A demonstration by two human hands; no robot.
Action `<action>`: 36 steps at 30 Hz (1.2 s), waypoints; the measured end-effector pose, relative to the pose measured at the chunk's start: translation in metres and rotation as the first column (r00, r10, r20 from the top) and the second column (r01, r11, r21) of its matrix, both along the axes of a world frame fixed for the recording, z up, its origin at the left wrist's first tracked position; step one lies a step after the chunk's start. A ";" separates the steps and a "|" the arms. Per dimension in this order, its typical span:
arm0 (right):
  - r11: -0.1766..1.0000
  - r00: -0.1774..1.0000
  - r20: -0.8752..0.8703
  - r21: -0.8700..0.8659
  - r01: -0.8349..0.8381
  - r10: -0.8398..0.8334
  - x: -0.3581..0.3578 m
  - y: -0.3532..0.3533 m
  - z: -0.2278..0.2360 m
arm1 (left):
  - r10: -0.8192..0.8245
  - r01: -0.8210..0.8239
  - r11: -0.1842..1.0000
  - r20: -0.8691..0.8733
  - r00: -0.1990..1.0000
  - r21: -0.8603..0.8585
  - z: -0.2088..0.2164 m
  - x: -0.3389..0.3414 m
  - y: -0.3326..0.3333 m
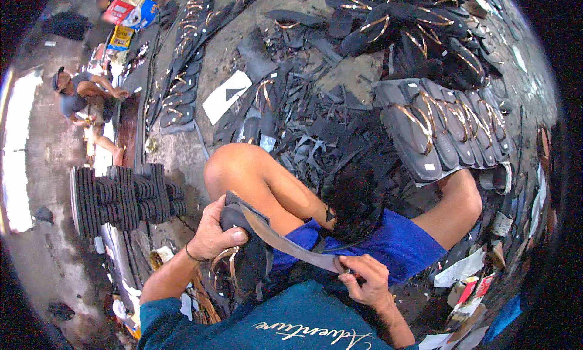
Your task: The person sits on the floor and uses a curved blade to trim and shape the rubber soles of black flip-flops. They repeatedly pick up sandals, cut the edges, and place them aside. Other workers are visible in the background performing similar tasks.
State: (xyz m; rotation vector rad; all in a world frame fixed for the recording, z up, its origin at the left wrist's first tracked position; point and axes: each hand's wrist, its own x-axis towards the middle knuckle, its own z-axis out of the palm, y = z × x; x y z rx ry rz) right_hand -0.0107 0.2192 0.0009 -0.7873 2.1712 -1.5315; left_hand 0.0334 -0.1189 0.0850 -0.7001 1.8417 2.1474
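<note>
Wearing teal shirt [243, 319] with legible pale script [293, 330]; pinching end of grey strip [297, 251] in grip of right hand [368, 278], clasping black sandal [251, 264] in grip of left hand [212, 234], near blue shorts [410, 243]; farther right, white-labelled sandals [446, 148] lined up; far upper left, printed boxes [121, 11].

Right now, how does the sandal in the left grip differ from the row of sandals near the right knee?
Support: the held sandal is in the left grip; neither grip touches the row of sandals.
Pose: the held sandal's strap juts left; the row's straps face the camera.
Strip: a long grey strip runs between held sandal and right grip; the row shows none.
Shared: dark soles, gold-coloured straps.
</note>
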 end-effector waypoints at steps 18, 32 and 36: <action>0.913 0.941 0.105 0.227 -0.338 0.322 -0.105 -0.008 0.118 | -0.344 0.345 0.938 0.040 0.938 -0.033 0.030 -0.022 0.028; 0.883 0.818 0.339 -0.235 -0.405 0.465 -0.112 -0.062 0.100 | -0.640 0.611 0.747 -0.032 0.768 -0.261 0.062 -0.059 0.045; 0.918 0.845 0.466 -0.391 -0.070 0.263 -0.097 -0.053 0.076 | -0.412 0.247 0.489 0.029 0.911 -0.837 0.117 -0.093 0.043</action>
